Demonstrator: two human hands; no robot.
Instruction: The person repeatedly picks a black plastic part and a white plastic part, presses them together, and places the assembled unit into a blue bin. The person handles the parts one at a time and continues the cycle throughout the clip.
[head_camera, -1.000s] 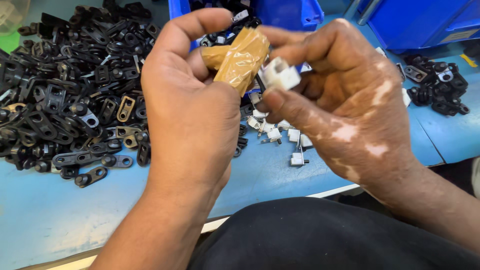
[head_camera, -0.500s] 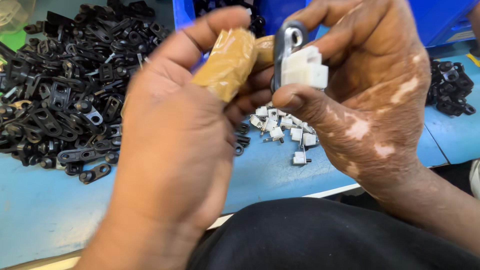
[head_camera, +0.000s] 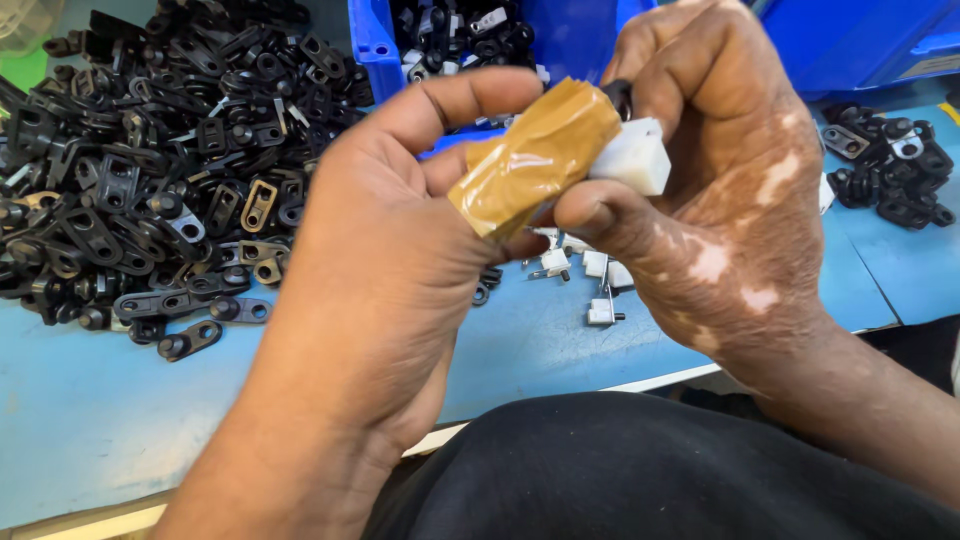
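Both hands were raised close together above the blue table (head_camera: 90, 440), the left hand (head_camera: 380, 260) and right hand (head_camera: 700, 190) nearly touching and leaving no gap between them. To the left, a dense heap of black metal brackets (head_camera: 150, 170) covered the table up to its far edge. Straight ahead, a blue bin (head_camera: 375, 45) blocked the far side. A small scatter of white plastic pieces (head_camera: 590, 275) lay under the hands. A smaller black pile (head_camera: 890, 165) sat right. Bare table showed along the near left edge and between the scatter and the right pile.
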